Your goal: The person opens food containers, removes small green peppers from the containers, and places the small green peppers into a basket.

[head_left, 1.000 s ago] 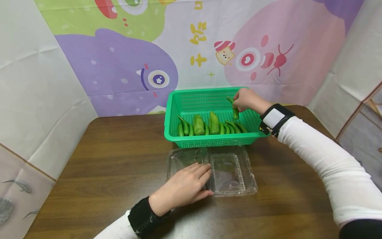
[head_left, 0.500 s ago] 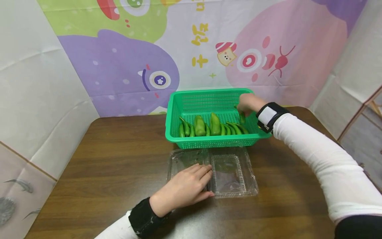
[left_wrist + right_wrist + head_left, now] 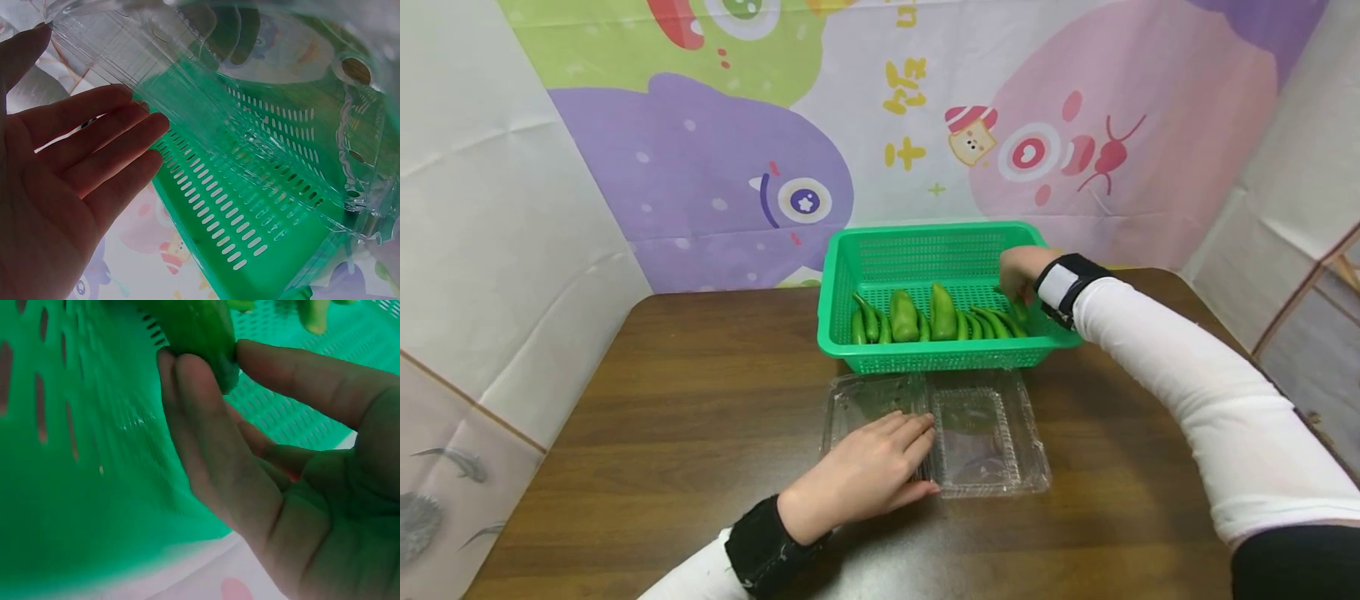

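Note:
My right hand (image 3: 1021, 268) is inside the right end of a green plastic basket (image 3: 940, 356). In the right wrist view, its thumb and fingers pinch the end of a green pepper (image 3: 201, 334). Other green peppers (image 3: 943, 315), some thick and some thin, lie in a row along the basket's front side. Before the basket sits a clear plastic clamshell box (image 3: 977, 442), unfolded flat on the table. My left hand (image 3: 865, 467) rests on its left half, fingers extended, covering part of it.
Under everything is a brown wooden table (image 3: 700, 400). A cartoon-printed cloth (image 3: 700, 183) hangs just behind the basket, and pale cloth panels (image 3: 497, 208) stand at the sides. The basket's walls rise around the right hand.
My right hand has lowered the pepper from above the basket's right part down and slightly right, to the end of the row. My left hand has stayed on the clamshell box.

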`<act>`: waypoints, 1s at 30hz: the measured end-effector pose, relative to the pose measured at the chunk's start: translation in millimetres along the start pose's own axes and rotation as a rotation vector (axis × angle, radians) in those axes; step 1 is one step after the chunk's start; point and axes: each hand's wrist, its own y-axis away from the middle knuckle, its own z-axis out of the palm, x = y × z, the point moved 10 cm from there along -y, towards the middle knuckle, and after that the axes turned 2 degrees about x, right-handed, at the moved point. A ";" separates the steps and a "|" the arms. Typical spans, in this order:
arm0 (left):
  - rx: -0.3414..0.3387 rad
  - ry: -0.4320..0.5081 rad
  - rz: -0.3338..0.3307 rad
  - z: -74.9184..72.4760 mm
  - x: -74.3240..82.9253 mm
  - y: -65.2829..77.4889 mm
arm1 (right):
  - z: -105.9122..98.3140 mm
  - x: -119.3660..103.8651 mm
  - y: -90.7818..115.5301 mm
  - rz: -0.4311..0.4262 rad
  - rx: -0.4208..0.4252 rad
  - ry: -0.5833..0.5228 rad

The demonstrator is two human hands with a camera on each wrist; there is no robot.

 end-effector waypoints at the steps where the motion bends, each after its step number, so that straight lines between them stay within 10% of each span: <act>1: 0.001 -0.001 0.002 0.2 0.4 0.1 | 3.3 0.7 -1.9 0.015 -0.027 0.031; 30: -0.021 0.001 -0.005 2.9 0.2 0.1 | 25.3 5.5 -6.7 0.233 -0.271 0.235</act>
